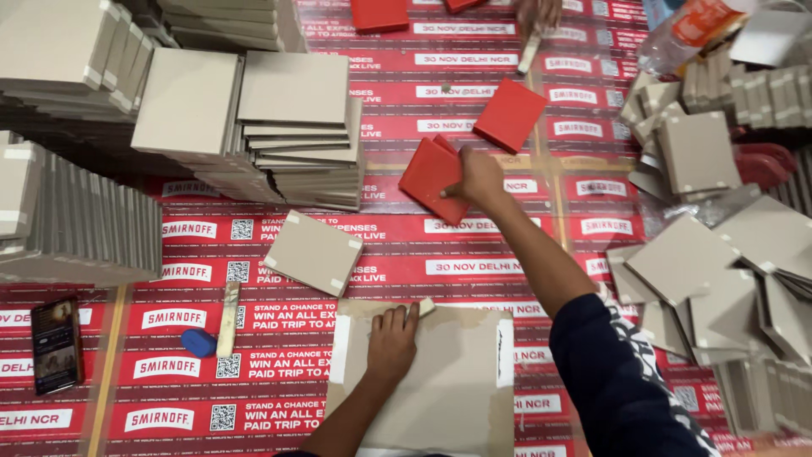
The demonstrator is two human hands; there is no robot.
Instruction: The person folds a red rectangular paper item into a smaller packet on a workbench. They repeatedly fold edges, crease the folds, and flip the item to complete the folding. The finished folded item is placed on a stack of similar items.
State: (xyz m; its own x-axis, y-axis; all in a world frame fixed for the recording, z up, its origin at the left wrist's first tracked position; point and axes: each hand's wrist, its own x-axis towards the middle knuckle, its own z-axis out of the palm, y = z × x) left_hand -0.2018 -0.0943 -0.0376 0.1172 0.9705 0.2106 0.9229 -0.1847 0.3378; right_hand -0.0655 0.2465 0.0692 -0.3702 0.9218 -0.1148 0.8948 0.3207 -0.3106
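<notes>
Now right hand (478, 176) grips red box (434, 178).

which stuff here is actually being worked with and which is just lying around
In hand:
right hand on a red square cover
left hand pressing the brown card sheet
grey box lid close by

Lying about:
phone
blue cap
plastic bottle
grey board stacks
another person's hand at the far edge
</notes>
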